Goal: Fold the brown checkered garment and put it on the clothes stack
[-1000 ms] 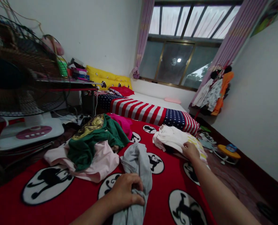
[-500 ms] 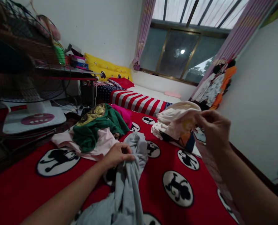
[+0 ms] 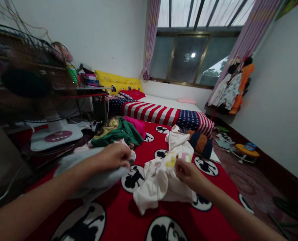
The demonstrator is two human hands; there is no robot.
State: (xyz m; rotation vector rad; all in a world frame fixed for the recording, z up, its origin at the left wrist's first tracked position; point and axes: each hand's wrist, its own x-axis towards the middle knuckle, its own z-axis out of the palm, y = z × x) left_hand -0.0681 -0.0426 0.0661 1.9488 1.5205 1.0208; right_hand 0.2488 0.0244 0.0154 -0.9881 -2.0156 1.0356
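Observation:
On the left, my left hand (image 3: 117, 156) is closed on a light grey garment (image 3: 88, 175), which is blurred and trails under my forearm. My right hand (image 3: 186, 171) pinches a white shirt (image 3: 161, 182) with a yellow and pink print, lying crumpled across the middle of the red blanket (image 3: 124, 217). Beyond my left hand a green garment (image 3: 130, 134) with a gold print lies in a heap with a magenta cloth (image 3: 137, 125) and a pale pink one. Behind the white shirt sits an orange and navy striped garment (image 3: 200, 142).
A fan (image 3: 56, 130) stands at the left beside a cluttered desk (image 3: 88, 88). Past the blanket is a second bed with a flag-patterned cover (image 3: 154, 112). Clothes (image 3: 235, 87) hang by the right wall, and a small yellow stool (image 3: 248, 150) stands on the floor.
My right hand has pulled the white shirt from the far pile toward me, uncovering the striped garment. My left hand has carried the grey garment to the left.

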